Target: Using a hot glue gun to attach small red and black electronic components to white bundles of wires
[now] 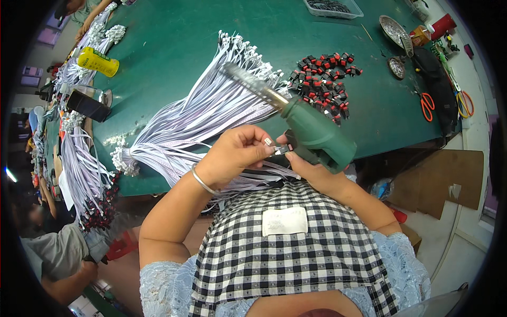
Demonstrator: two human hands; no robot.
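Note:
My left hand point(224, 156) is closed, thumb and fingers pinching the white plug end point(268, 142) of a thin cable. Facing it, my right hand point(322, 177) pinches a small black connector piece point(285, 149), and the two parts meet between my fingertips. A green heat gun point(319, 129) with a metal nozzle lies across the view just above my right hand, hiding some of its fingers. What bears the gun up is hidden. Under and beyond my hands spreads a tied bundle of flat white cables point(185, 116) with white plugs at the ends.
Red and black connector pieces point(322, 87) lie heaped on the green table point(174, 31). Leftward are a yellow bottle point(99, 62), a phone point(88, 105) and more cables point(87, 169). At right are orange-handled scissors point(427, 105) and metal dishes point(393, 31). Other people sit along the left.

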